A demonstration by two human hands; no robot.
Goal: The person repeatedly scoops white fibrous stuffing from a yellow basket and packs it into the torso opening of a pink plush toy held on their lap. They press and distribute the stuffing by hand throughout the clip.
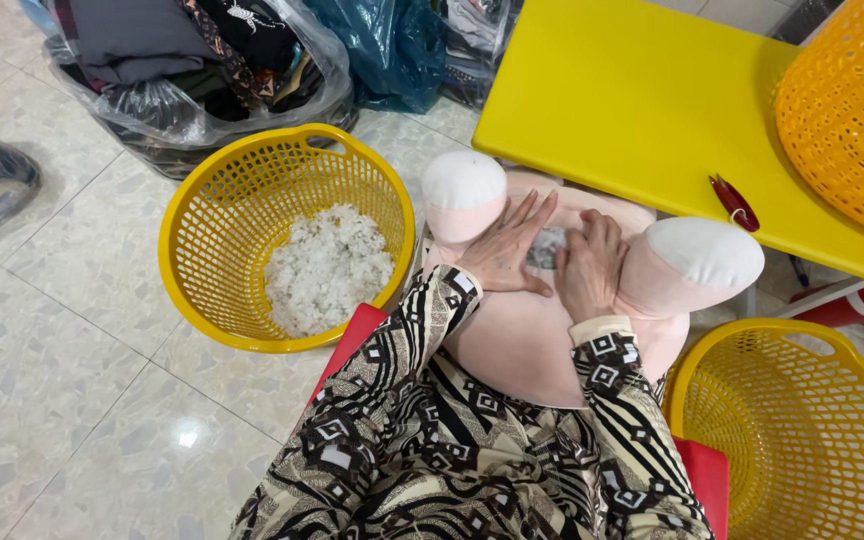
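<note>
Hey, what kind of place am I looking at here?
Probably a home workshop for stuffing soft toys. Both hands, left hand and right hand, press on a pink plush toy on the lap, a yellow basket holds white stuffing, and bags of cloth sit on the tiled floor.

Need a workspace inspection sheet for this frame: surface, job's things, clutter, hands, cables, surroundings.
Surface: tiled floor; yellow table at upper right.
Job's things: pink plush toy on the lap, two stuffed limbs pointing up.
Clutter: yellow basket holding white stuffing; second yellow basket; orange basket and red snips on the table.
Hands: left hand flat on the toy; right hand pressing beside it.
Cables: nothing seen.
Surroundings: plastic bags of clothes.
</note>
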